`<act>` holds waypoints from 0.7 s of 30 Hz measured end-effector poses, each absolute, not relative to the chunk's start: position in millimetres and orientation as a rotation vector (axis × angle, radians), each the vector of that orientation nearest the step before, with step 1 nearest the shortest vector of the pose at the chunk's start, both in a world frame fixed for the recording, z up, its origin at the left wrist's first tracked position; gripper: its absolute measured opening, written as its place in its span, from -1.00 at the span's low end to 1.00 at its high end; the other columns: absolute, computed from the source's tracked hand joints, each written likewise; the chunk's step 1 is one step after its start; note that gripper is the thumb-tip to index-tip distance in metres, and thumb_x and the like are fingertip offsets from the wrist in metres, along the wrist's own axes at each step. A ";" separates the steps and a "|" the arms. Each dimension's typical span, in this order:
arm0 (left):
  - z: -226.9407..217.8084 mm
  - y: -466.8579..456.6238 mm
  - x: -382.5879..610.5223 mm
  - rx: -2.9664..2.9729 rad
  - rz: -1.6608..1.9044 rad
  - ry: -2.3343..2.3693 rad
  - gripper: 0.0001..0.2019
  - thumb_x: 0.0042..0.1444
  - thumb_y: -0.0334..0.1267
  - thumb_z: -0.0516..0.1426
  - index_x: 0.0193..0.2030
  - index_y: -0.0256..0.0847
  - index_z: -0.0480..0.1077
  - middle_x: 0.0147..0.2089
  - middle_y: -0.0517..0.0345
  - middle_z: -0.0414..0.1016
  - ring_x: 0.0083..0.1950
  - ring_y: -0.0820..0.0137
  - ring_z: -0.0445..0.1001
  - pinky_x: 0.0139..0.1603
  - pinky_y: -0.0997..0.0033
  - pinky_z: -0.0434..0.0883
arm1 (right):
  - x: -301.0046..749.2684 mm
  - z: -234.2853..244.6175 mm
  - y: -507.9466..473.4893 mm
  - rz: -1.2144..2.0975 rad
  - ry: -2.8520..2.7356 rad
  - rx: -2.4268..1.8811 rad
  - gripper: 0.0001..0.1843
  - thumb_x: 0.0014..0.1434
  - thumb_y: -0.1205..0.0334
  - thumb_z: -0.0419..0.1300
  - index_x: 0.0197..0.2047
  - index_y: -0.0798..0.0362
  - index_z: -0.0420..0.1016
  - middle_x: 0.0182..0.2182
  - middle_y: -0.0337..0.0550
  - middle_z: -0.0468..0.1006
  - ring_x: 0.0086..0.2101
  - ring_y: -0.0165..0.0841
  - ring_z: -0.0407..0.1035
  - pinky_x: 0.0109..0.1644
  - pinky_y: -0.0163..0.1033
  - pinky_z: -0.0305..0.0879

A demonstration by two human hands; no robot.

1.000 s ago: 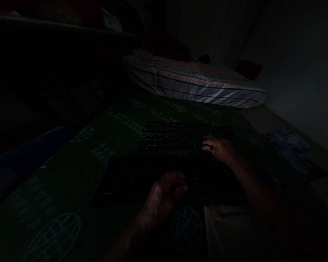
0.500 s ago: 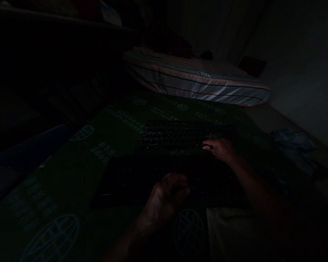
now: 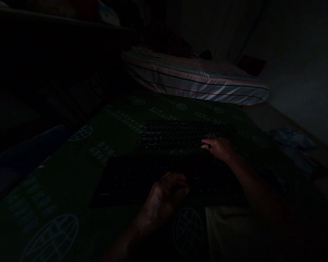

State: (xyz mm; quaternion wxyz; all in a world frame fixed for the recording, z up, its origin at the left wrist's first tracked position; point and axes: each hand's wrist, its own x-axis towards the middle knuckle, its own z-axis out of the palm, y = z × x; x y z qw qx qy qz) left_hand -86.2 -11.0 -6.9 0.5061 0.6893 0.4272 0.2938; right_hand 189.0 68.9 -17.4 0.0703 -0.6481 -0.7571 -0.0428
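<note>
A black keyboard (image 3: 136,185) lies on a green printed sheet (image 3: 79,174). My left hand (image 3: 166,194) rests over its middle, fingers curled together; whatever they may hold is hidden in the dark. Beyond the keyboard, loose black keycaps (image 3: 166,140) are laid out in several rows on the sheet. At the right part of the nearest rows, my right hand (image 3: 217,147) has thumb and fingers pinched on a small dark piece that looks like a keycap (image 3: 210,146). Poor light hides the finer detail of both hands' fingertips.
A mattress with a striped cover (image 3: 202,82) stands at the back. Crumpled pale cloth or plastic (image 3: 292,138) lies on the right. A light-coloured cloth-like piece (image 3: 226,229) is at the near edge, and a dark blue object (image 3: 32,145) is on the left.
The view has shifted very slightly. My right hand stays pinched by the keycap rows, and my left hand keeps its place over the keyboard.
</note>
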 end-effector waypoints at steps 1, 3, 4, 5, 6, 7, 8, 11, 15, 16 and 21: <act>-7.1 -11.1 -86.2 1.660 0.711 1.029 -0.83 0.02 -0.22 0.14 -0.20 -0.12 0.40 -0.20 0.16 0.49 -0.21 0.39 0.49 -0.15 0.38 0.43 | 189.2 -17.6 69.1 -0.126 -2.274 -1.952 -0.78 0.13 0.10 0.12 -0.15 -0.22 0.51 -0.25 -0.29 0.60 -0.26 -0.33 0.47 -0.22 -0.26 0.32; -7.4 -11.2 -85.9 1.657 0.709 1.031 -0.82 0.02 -0.22 0.15 -0.20 -0.12 0.39 -0.20 0.16 0.49 -0.20 0.40 0.49 -0.15 0.39 0.43 | 189.4 -17.9 69.2 -0.131 -2.271 -1.958 -0.77 0.13 0.09 0.12 -0.14 -0.22 0.51 -0.26 -0.28 0.60 -0.26 -0.33 0.47 -0.23 -0.27 0.32; -7.4 -11.2 -85.8 1.655 0.709 1.031 -0.81 0.02 -0.22 0.15 -0.19 -0.12 0.39 -0.21 0.16 0.49 -0.21 0.40 0.49 -0.16 0.40 0.43 | 189.3 -17.9 69.1 -0.137 -2.271 -1.961 -0.77 0.13 0.09 0.12 -0.14 -0.22 0.51 -0.26 -0.28 0.60 -0.27 -0.33 0.47 -0.23 -0.27 0.32; -7.2 -11.3 -85.6 1.653 0.710 1.032 -0.81 0.02 -0.22 0.15 -0.19 -0.12 0.39 -0.21 0.17 0.48 -0.21 0.41 0.48 -0.17 0.41 0.43 | 189.2 -17.7 68.9 -0.143 -2.274 -1.961 -0.77 0.13 0.10 0.11 -0.14 -0.22 0.51 -0.25 -0.28 0.60 -0.27 -0.34 0.47 -0.23 -0.27 0.32; -6.9 -11.3 -85.5 1.652 0.708 1.033 -0.82 0.02 -0.23 0.14 -0.19 -0.12 0.39 -0.21 0.17 0.48 -0.21 0.41 0.48 -0.18 0.42 0.43 | 189.0 -17.5 68.7 -0.150 -2.276 -1.959 -0.76 0.13 0.10 0.11 -0.13 -0.22 0.51 -0.25 -0.29 0.60 -0.27 -0.34 0.47 -0.24 -0.27 0.32; -6.5 -11.4 -85.4 1.654 0.706 1.033 -0.82 0.02 -0.23 0.14 -0.19 -0.12 0.39 -0.21 0.17 0.48 -0.21 0.42 0.48 -0.18 0.42 0.43 | 188.7 -17.3 68.4 -0.155 -2.281 -1.955 -0.76 0.14 0.10 0.11 -0.13 -0.22 0.51 -0.25 -0.29 0.60 -0.27 -0.34 0.47 -0.25 -0.27 0.32; -5.9 -11.4 -85.4 1.656 0.705 1.032 -0.82 0.02 -0.23 0.14 -0.19 -0.12 0.39 -0.21 0.17 0.48 -0.21 0.42 0.48 -0.19 0.42 0.43 | 188.4 -17.1 68.3 -0.160 -2.282 -1.953 -0.76 0.14 0.11 0.11 -0.13 -0.22 0.50 -0.25 -0.28 0.60 -0.28 -0.33 0.47 -0.26 -0.27 0.32; -4.7 -11.2 -85.5 1.667 0.693 1.029 -0.82 0.02 -0.22 0.14 -0.20 -0.13 0.39 -0.22 0.17 0.48 -0.21 0.39 0.49 -0.18 0.39 0.43 | 187.7 -16.8 67.7 -0.178 -2.274 -1.967 -0.76 0.13 0.11 0.12 -0.12 -0.20 0.50 -0.26 -0.26 0.60 -0.30 -0.32 0.48 -0.28 -0.26 0.32; -5.8 -10.6 -85.3 1.653 0.698 1.028 -0.80 0.01 -0.21 0.14 -0.18 -0.13 0.38 -0.22 0.16 0.49 -0.20 0.38 0.49 -0.16 0.37 0.43 | 186.8 -13.4 62.9 -0.230 -2.237 -1.955 -0.72 0.14 0.10 0.11 -0.06 -0.20 0.46 -0.22 -0.26 0.59 -0.27 -0.32 0.47 -0.26 -0.25 0.33; -6.4 -10.5 -85.0 1.647 0.702 1.024 -0.80 0.01 -0.22 0.15 -0.18 -0.13 0.38 -0.22 0.16 0.49 -0.20 0.38 0.49 -0.15 0.37 0.44 | 186.4 -11.1 59.9 -0.246 -2.208 -1.943 -0.69 0.14 0.08 0.10 -0.04 -0.19 0.45 -0.20 -0.25 0.58 -0.25 -0.31 0.47 -0.25 -0.24 0.33; -7.5 -11.2 -83.0 1.581 0.743 1.000 -0.81 0.02 -0.28 0.13 -0.18 -0.16 0.38 -0.22 0.15 0.49 -0.23 0.41 0.49 -0.19 0.42 0.44 | 181.8 9.3 31.1 -0.194 -1.948 -1.882 -0.59 0.17 0.02 0.03 0.07 -0.10 0.37 -0.11 -0.17 0.54 -0.22 -0.26 0.46 -0.18 -0.20 0.34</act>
